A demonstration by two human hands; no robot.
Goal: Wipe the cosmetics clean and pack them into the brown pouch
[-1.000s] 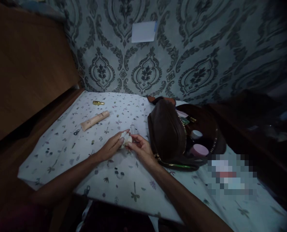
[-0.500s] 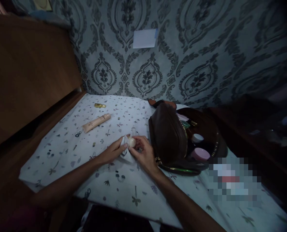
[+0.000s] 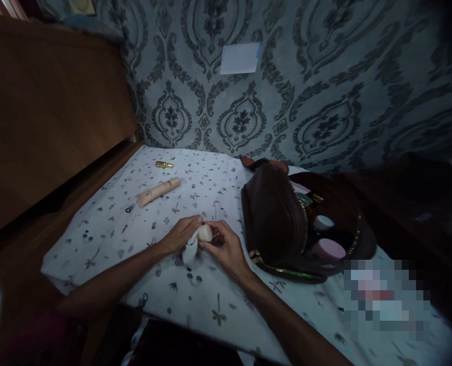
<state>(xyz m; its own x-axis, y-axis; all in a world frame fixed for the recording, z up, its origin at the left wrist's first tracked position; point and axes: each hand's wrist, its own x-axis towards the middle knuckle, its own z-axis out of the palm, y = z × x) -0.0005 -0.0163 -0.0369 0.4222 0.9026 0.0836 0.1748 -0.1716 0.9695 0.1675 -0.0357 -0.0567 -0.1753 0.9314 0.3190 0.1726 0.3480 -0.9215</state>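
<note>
Over the patterned cover, my left hand (image 3: 183, 235) is closed on a whitish cloth (image 3: 190, 249), which hangs down from the fingers. My right hand (image 3: 226, 246) pinches a small cream-coloured container with a rounded end (image 3: 205, 233). The cloth is against the container's left side, and the fingers hide part of both. Beyond my left hand lie a beige squeeze tube (image 3: 159, 191) and a small gold tube (image 3: 164, 164). To the right of my right hand, a dark brown bag (image 3: 273, 213) stands unzipped, with a pink-lidded jar (image 3: 330, 249) and a white-lidded container (image 3: 323, 222) inside.
A white cover with small prints (image 3: 107, 223) lies over the surface. A wooden panel (image 3: 54, 117) rises at the left, and the patterned wall (image 3: 241, 122) bounds the back. At the lower right is a blurred-out item (image 3: 386, 300).
The view has shifted slightly left, so things appear farther right. My left hand has turned on the cloth, which now hangs lower in front of the container. My right hand keeps its pinch.
</note>
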